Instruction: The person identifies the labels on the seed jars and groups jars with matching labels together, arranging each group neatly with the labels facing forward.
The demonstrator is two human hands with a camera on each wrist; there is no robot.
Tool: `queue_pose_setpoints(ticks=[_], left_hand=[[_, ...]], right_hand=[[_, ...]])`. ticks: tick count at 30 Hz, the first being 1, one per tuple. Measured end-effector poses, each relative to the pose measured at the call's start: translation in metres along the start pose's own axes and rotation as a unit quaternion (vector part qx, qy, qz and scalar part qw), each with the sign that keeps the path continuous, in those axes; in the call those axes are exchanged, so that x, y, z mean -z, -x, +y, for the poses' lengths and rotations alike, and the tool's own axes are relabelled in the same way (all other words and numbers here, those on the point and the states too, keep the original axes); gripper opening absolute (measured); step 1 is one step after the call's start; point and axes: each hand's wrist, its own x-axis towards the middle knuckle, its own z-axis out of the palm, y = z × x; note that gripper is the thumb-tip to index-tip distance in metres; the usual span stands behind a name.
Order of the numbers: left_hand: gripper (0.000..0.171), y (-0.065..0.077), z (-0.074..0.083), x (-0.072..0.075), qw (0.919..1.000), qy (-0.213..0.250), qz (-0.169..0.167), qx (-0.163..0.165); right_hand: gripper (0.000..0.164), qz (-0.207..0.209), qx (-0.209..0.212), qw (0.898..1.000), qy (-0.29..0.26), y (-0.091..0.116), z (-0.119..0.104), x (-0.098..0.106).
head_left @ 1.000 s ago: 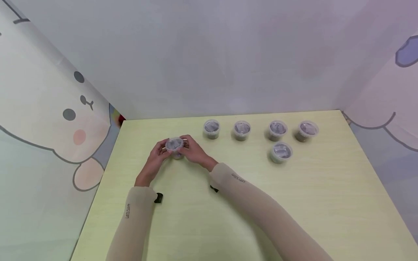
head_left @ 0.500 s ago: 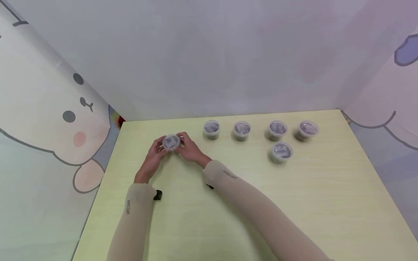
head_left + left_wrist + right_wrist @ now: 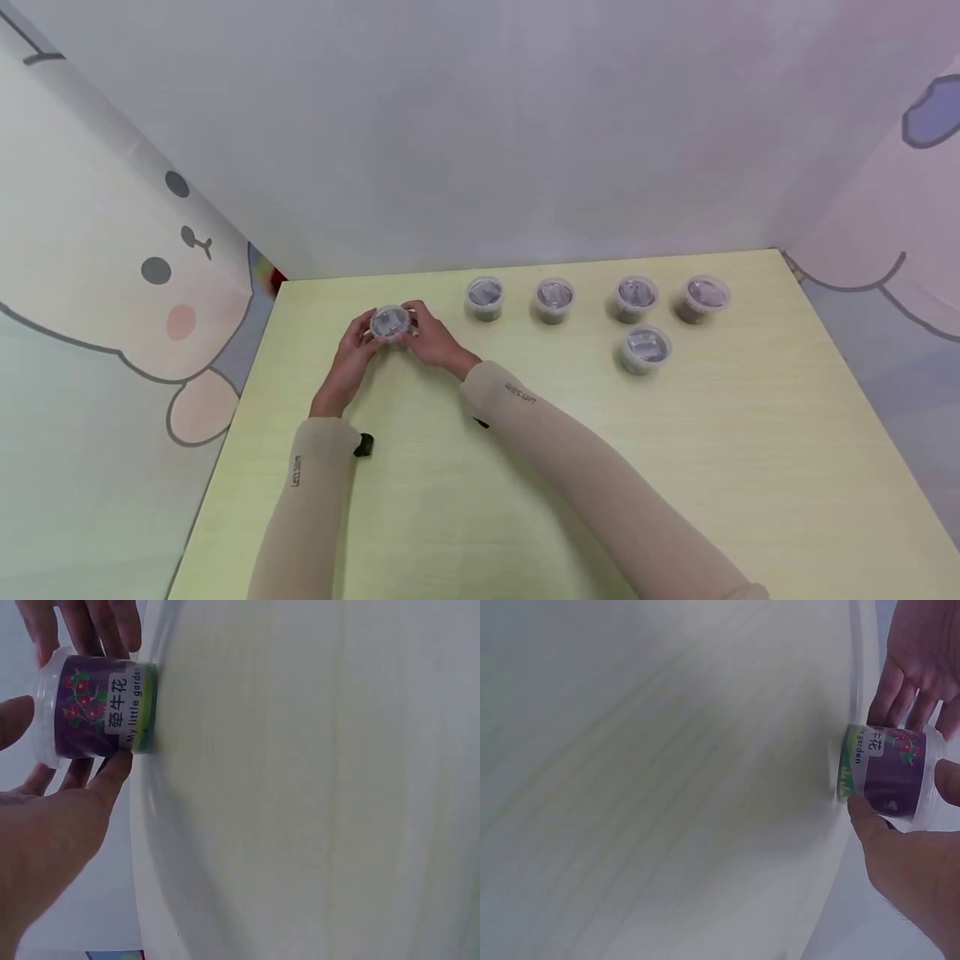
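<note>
Purple-labelled cup (image 3: pixel 391 322) slightly farther left and back, apparently on table (image 3: pixel 750 417)

The left hand (image 3: pixel 56 840) runs off the left edge of its own wrist view, and up top the right hand (image 3: pixel 94 626) shows nothing but fingers! They cover part of the purple cup (image 3: pixel 82 712). On the other five cups (image 3: pixel 645 348), what lies under the lids is too small to tell. Both sleeves (image 3: pixel 296 525) slip off the bottom edge, one black wrist device (image 3: pixel 482 422) a mere sliver, while a red patch (image 3: pixel 278 278) blurs beyond the table (image 3: pixel 540 475).
</note>
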Motion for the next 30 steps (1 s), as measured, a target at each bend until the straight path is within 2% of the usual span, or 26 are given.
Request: queue_pose_setpoints(ticks=[8,15,20,25,30], left_hand=[[0.066,0.005,0.0,-0.004,0.9994,-0.004,0.032,-0.014],[0.06,0.016,0.004,-0.006,0.9938,-0.032,0.08,-0.071],[0.053,0.023,0.012,-0.017,0.9863,-0.029,0.104,-0.125],[0.051,0.032,0.025,-0.033,0.9808,-0.023,0.103,-0.164],[0.05,0.036,0.035,-0.05,0.9774,-0.004,0.075,-0.197]], right_hand=[[0.058,-0.009,0.01,0.999,0.053,0.009,0.005,0.008],[0.059,-0.026,0.017,0.999,0.027,0.028,0.005,0.024],[0.058,-0.032,0.027,0.999,0.03,0.046,0.005,0.037],[0.058,-0.023,0.023,0.999,0.017,0.062,0.006,0.049],[0.058,0.0,0.009,1.0,0.004,0.076,0.006,0.062]])
